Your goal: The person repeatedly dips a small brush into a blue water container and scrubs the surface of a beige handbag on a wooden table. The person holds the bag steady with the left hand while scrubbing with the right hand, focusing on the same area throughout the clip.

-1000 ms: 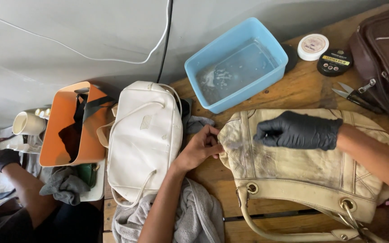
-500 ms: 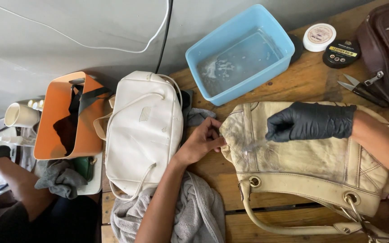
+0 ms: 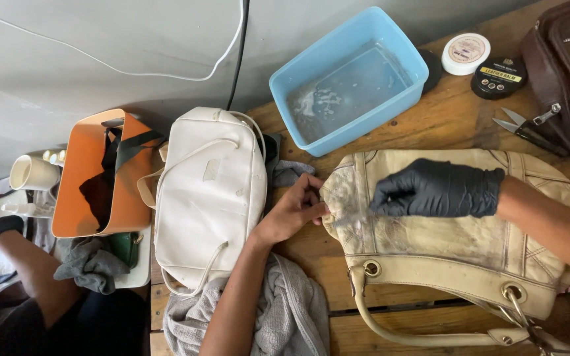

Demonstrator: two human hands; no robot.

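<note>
**Two hands on a dirty cream bag**

The cream bag point(image 3: 456, 257) lies flat on the wooden table point(image 3: 450, 118). The left hand point(image 3: 295, 211) is bare. It pinches the bag's left edge with curled fingers. The right hand point(image 3: 440, 190) wears a black glove. Its fingers are bunched and press down on the top of the bag. If it holds something small, it is too hard to see.

A white bag point(image 3: 209, 198) lies just left of the bare hand. A blue tub point(image 3: 348, 79) of water sits near the bag's top edge. Scissors point(image 3: 526, 128) and two round tins point(image 3: 466, 54) lie near the brown bag point(image 3: 565, 72). A grey towel point(image 3: 285, 316) hangs over the table's near edge.
</note>
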